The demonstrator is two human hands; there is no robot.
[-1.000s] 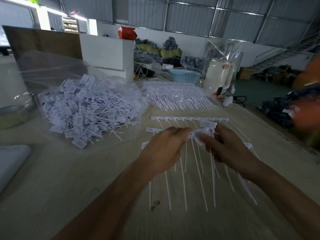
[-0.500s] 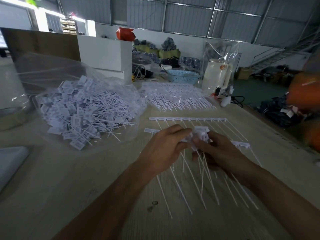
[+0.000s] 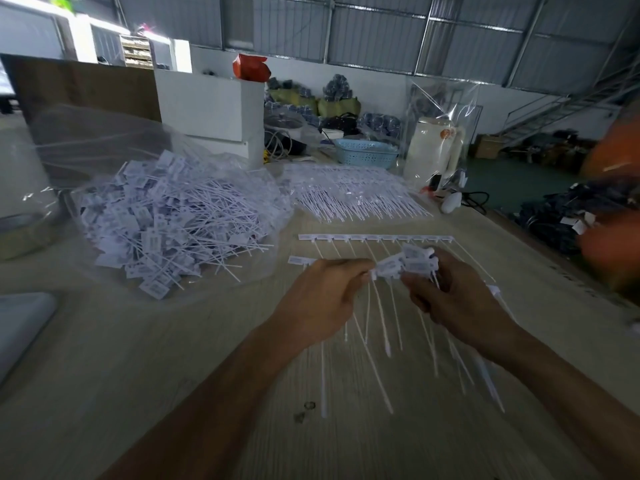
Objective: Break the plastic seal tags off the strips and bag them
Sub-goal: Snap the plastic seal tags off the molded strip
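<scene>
Setting: warehouse hall with metal wall panels; the work happens on a pale wooden table, which gives a flat place to lay strips out within reach.
Left hand: fingers curled, pinching the near end of the strip in hand; it appears to hold the strip firm so the other hand has something to bend against.
Right hand: fingers curled round a small bunch of loose tags, whose heads stick up above the fingers and whose thin tails hang down past the palm. Keeping the snapped ones gathered here likely saves a trip to the bag after every break.
Step in hand: judged from the grips, one more tag is being snapped from the strip; none of this bunch is bagged yet.
Next strip: lies flat just beyond the hands, heads in a row, tails pointing toward the person, so it can be taken up without turning.
Strip stack: further back, many unbroken strips, so plenty of work is left.
Clear plastic bag: to the left, mouth open toward the hands, with a heap of bagged tags inside; the open mouth suits a quick sideways drop.
Beyond: a blue basket and a white jug at the table's far end.
</scene>
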